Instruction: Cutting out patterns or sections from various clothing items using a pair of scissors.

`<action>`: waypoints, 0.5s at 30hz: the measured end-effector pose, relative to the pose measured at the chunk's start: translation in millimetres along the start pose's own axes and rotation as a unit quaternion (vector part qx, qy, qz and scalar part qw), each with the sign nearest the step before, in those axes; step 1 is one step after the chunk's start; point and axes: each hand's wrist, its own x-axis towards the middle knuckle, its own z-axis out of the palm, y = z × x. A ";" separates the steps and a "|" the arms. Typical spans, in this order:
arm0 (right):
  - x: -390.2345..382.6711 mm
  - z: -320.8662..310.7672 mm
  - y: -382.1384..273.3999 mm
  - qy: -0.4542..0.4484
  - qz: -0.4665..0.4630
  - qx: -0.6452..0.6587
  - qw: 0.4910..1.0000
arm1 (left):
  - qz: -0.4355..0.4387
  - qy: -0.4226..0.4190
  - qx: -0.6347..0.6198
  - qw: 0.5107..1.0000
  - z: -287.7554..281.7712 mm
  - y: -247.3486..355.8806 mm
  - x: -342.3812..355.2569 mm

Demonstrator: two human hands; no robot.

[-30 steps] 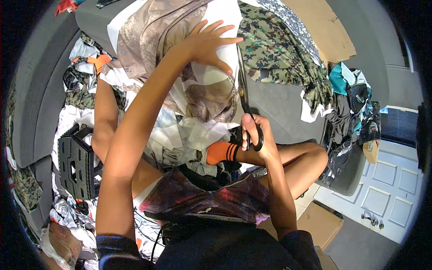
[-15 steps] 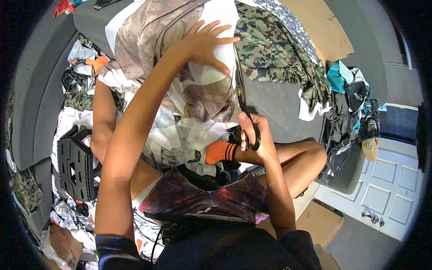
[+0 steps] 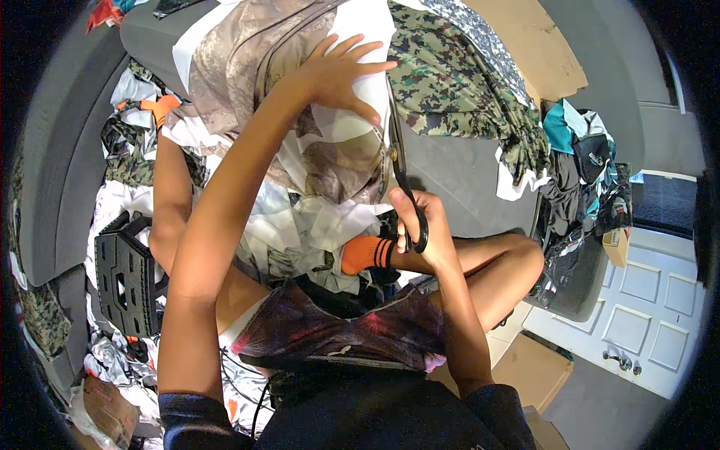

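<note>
My left hand (image 3: 337, 75) lies flat with its fingers spread on a brown and white patterned fabric (image 3: 232, 64), over a white part of it. A pair of large scissors (image 3: 399, 154) with dark handles is gripped in my right hand (image 3: 429, 225). Its blades point away from me along the right edge of the fabric, just right of my left hand. How far the blades are apart I cannot tell. Green camouflage fabric (image 3: 457, 82) lies to the right of the blades on a grey surface (image 3: 450, 176). Pale scraps (image 3: 300, 232) are bunched below the patterned fabric.
My orange-socked foot (image 3: 360, 255) is close below the scissors. A black plastic slotted piece (image 3: 127, 277) stands at left among scraps. Grey sofa parts (image 3: 67, 150) curve along the left. Cardboard (image 3: 540, 52), a pile of dark and teal cloth (image 3: 577, 157) and a white door (image 3: 630, 322) are at right.
My right hand and the scissors have shifted very slightly left. My left hand stays spread on the fabric, almost unmoved.
</note>
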 end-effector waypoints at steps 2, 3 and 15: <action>0.0 1.2 2.0 0.008 -0.003 0.006 1.000 | 0.000 0.002 0.005 1.000 0.2 -0.2 -0.3; -0.3 1.7 1.9 0.008 -0.002 0.005 1.000 | -0.001 0.002 0.004 1.000 0.1 0.1 -0.5; -3.5 7.5 -2.7 -0.001 -0.006 -0.010 1.000 | -0.007 0.012 -0.005 1.000 2.3 0.3 -0.3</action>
